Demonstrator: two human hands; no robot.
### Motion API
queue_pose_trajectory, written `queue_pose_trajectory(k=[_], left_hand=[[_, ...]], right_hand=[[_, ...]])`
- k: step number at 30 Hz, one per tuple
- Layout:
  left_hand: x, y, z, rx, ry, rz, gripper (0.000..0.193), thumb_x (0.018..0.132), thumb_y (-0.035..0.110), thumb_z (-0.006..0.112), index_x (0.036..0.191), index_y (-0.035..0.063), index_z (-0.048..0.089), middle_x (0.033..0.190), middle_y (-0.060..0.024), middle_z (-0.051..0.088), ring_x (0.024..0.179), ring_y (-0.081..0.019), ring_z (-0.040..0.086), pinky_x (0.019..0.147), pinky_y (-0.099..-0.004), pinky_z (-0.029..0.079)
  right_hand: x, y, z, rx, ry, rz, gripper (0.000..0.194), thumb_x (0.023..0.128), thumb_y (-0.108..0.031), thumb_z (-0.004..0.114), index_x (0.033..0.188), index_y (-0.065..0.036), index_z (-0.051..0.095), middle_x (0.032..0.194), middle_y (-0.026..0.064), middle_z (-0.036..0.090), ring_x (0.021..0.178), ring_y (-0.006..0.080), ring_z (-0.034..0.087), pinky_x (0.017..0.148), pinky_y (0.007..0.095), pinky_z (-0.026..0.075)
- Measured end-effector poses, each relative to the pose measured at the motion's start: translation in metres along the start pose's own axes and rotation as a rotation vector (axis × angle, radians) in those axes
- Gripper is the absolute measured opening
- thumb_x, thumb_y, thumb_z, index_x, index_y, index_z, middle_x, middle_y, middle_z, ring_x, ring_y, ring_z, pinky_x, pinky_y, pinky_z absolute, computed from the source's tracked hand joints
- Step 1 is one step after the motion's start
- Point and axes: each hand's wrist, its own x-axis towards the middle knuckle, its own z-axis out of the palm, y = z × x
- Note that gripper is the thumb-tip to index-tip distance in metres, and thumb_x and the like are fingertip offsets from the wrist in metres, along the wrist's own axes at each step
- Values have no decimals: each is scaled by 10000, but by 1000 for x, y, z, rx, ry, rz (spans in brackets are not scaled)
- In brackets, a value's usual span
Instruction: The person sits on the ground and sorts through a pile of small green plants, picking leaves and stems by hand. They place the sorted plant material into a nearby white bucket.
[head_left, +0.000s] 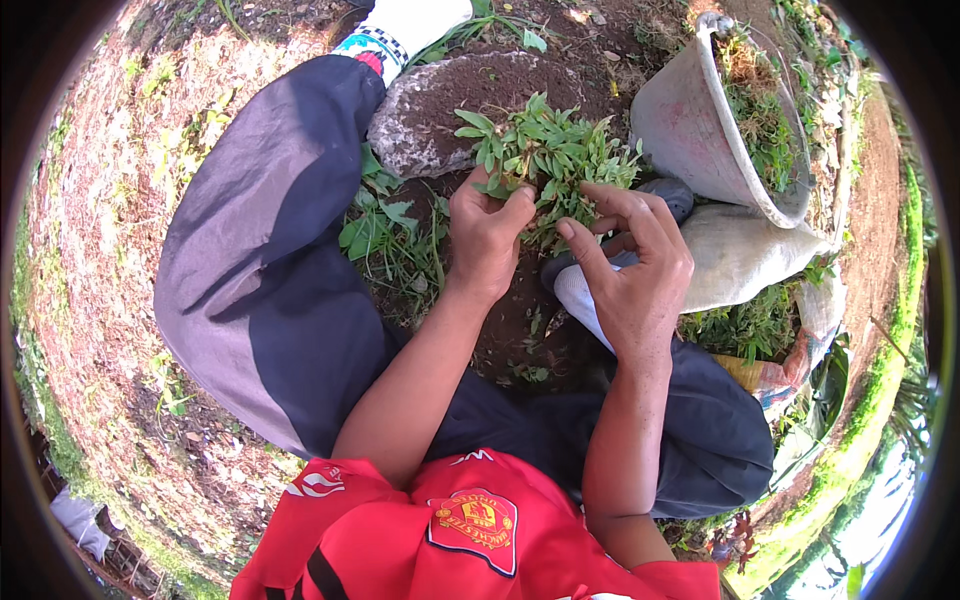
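Note:
A leafy green clump of small plants (555, 146) is gripped at its near left edge between the thumb and fingers of my left hand (491, 229). My right hand (630, 251) is at the clump's near right side, its thumb and fingers apart and curved, with nothing plainly held between them. Some of its fingertips are close to the leaves; whether they touch cannot be told. Behind the clump lies a large rough stone (420, 120) with dark soil on its top. Dark bare soil (517, 337) shows beneath my hands.
A grey bucket (675, 120) holding plants and roots leans at the upper right. Below it a woven sack (750, 255) lies open with greenery inside. My bent legs frame the work spot, and loose weeds (382, 225) lie by my left knee. Mossy ground (862, 450) curves along the right.

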Motion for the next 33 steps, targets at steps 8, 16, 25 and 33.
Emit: queue_pose_trajectory(k=[8, 16, 25, 33], left_hand=[[-3, -10, 9, 71, -9, 60, 208, 954, -25, 675, 1158, 2, 641, 1097, -17, 683, 993, -70, 639, 862, -268, 540], [0, -5, 29, 53, -9, 65, 423, 983, 48, 760, 1332, -3, 525, 1234, -90, 662, 1082, -144, 673, 969, -318, 560], [12, -11, 25, 3, 116, -14, 243, 1045, 112, 716, 1249, -8, 661, 1174, -50, 721, 1071, -104, 661, 960, -296, 528], [20, -10, 17, -31, 221, 22, 277, 1034, 128, 717, 1276, 6, 659, 1200, -59, 717, 1091, -137, 674, 994, -328, 524]], right_hand=[[13, 12, 26, -104, 105, -50, 197, 834, -66, 875, 1015, -65, 799, 993, 91, 722, 713, 170, 703, 631, 330, 546], [14, 31, 20, 7, 72, -109, 126, 867, 0, 829, 967, -37, 762, 951, 107, 759, 767, 206, 717, 702, 329, 574], [0, 48, 22, 333, 82, 95, 116, 919, 22, 808, 1008, -4, 738, 973, 97, 767, 841, 160, 735, 766, 308, 597], [-8, 56, 14, 635, 156, 318, 146, 971, 55, 759, 1098, 56, 686, 1052, 111, 762, 939, 151, 754, 834, 290, 616]])
